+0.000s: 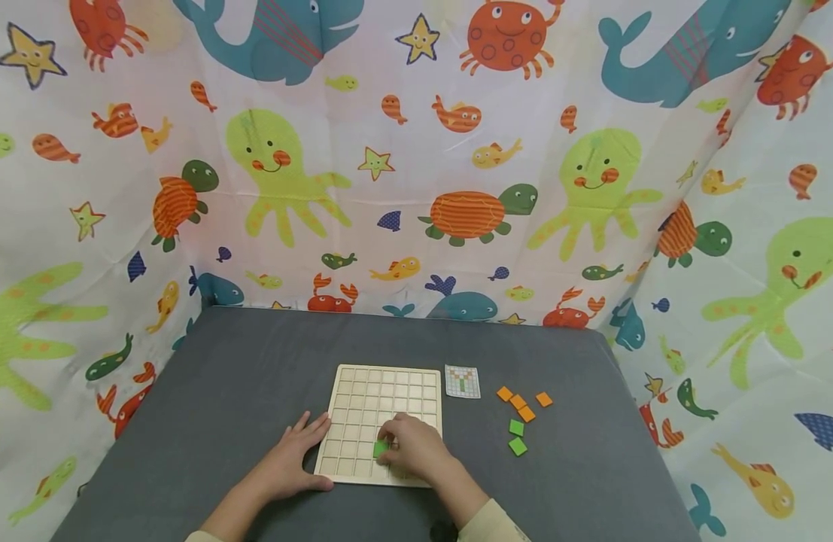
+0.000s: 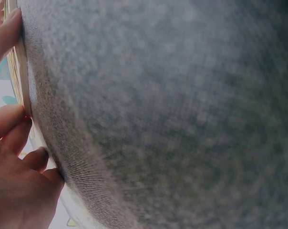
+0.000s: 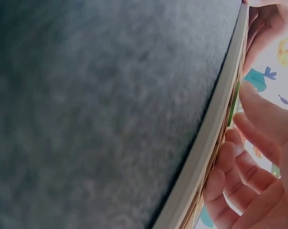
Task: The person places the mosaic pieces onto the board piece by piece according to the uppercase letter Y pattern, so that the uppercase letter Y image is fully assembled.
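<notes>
A square wooden grid board (image 1: 353,391) with raised lines lies on the dark grey table. Spread along its left edge and near corner, my left hand (image 1: 287,461) touches the board with fingers extended. Over the lower middle of the grid, my right hand (image 1: 419,448) pinches a small green square tile (image 1: 380,449) between thumb and fingers. The right wrist view shows that green tile (image 3: 233,107) edge-on at board level beside the thumb. Part of the grid is hidden under the right hand.
A small printed pattern card (image 1: 462,382) lies by the board's upper right corner. Farther right are several loose orange tiles (image 1: 518,402) and two green tiles (image 1: 517,446). A curtain (image 1: 389,165) with sea animals encloses the table's back and sides.
</notes>
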`<state>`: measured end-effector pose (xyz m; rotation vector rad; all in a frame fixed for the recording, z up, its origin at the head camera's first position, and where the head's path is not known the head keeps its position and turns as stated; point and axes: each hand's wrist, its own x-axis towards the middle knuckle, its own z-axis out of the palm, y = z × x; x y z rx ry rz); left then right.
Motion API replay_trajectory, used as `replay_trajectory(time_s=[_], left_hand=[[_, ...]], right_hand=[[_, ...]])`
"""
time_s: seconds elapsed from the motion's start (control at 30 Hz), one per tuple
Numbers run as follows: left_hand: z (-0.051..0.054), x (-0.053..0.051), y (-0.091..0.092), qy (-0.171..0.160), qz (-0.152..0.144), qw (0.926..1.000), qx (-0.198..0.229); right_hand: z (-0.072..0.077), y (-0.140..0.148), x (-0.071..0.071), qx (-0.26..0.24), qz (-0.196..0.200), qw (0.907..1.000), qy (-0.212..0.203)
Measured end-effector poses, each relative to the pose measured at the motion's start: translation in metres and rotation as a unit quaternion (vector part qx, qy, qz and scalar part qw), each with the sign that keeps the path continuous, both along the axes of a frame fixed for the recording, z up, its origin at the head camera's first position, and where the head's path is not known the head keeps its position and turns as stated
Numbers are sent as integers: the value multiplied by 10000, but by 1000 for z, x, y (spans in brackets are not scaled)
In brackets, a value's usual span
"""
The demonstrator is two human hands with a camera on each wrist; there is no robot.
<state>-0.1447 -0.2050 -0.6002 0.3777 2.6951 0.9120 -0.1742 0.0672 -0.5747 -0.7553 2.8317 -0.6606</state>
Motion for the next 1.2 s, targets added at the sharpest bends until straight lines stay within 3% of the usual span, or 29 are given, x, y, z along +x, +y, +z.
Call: replay_trajectory(time_s=[0.5,0.83,1.2], left_hand=[[-3,-2,0,5,52,10000,82],[-5,-2,1,10,105,9999,-13],[-3,0,1,70,46,9999,57]], right_hand=[[9,19,-3,-710,149,9971,-246],[19,43,-1,-1116,-143,9934,-229],[18,70,-2,-1198,-653,9905,-157]])
